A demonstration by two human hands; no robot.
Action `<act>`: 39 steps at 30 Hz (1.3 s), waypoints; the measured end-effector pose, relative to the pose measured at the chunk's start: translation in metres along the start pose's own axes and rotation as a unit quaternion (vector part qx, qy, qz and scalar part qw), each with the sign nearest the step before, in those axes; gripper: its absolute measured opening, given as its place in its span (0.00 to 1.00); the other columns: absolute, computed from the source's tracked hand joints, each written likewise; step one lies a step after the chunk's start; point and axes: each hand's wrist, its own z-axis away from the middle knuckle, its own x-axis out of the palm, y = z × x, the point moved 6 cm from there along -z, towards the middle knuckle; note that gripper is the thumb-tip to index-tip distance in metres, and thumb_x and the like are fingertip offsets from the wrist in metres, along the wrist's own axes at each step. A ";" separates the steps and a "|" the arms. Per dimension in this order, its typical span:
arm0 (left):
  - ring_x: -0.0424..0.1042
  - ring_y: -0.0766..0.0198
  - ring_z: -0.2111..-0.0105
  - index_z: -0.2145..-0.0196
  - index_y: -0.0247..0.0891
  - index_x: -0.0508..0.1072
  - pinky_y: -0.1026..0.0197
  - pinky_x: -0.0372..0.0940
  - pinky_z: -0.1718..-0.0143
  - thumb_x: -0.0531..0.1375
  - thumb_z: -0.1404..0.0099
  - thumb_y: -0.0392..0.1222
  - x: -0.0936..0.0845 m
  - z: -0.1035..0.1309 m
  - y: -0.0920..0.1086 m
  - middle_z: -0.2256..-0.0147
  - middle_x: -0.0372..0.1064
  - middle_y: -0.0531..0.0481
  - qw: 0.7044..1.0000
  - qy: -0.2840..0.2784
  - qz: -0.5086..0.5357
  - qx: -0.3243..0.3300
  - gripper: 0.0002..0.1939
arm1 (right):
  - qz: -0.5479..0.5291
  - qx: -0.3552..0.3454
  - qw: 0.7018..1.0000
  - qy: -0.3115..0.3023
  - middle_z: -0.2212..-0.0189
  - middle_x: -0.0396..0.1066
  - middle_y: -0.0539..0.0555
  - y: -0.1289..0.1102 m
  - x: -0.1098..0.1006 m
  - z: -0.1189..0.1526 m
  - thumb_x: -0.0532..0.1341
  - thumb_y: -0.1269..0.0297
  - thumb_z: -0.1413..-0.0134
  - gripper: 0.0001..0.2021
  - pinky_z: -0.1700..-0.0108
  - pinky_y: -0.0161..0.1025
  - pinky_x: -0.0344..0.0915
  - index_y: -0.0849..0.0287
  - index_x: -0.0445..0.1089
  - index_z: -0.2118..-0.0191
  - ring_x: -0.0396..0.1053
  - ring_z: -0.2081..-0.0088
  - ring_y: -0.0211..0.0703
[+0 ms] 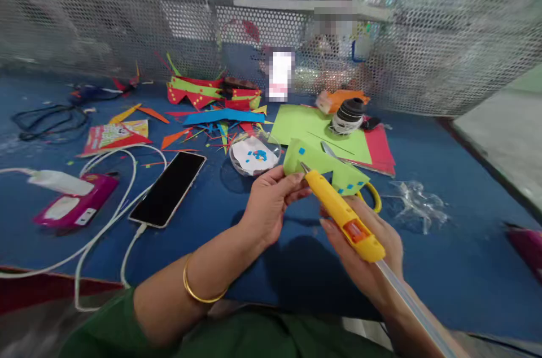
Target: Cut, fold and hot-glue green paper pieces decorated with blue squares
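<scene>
Green paper forms the cutout [318, 158] at the centre of my view, raised above the blue surface [466, 267] and dotted with small blue squares. The left hand [265, 202] pinches its left end, thumb in front and fingers behind. The right hand [383, 234] is closed around the yellow glue gun [339, 208], from whose rear a clear stick [406, 290] runs down to the right. Its metal tip overlaps the left part of the cutout, near the left thumb; from this angle I cannot tell whether the two touch.

Behind the cutout lie scissors [376, 197], partly hidden, with one yellow loop visible beside the right hand. Just left of the cutout I note a clear dish [277, 150] holding white paper and blue bits. Farther back are green sheets [292, 121] over red ones, a dark-capped bottle [348, 117] standing on them, and a heap of coloured scraps topped by a long blue strip [224, 116]. At left, a phone [167, 190] lies face up, its white cable plugged in, near a magenta box [104, 188]. Crumpled clear plastic [421, 205] lies at right.
</scene>
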 end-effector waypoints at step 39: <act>0.75 0.69 0.71 0.69 0.35 0.81 0.66 0.72 0.66 0.73 0.52 0.37 0.000 0.001 -0.002 0.68 0.79 0.50 1.000 0.014 -0.014 0.006 0.10 | 0.000 -0.009 1.000 0.019 0.74 0.68 0.46 0.003 -0.002 0.000 0.60 0.60 0.36 0.07 0.71 0.32 0.63 0.55 0.66 0.64 0.68 0.75 0.34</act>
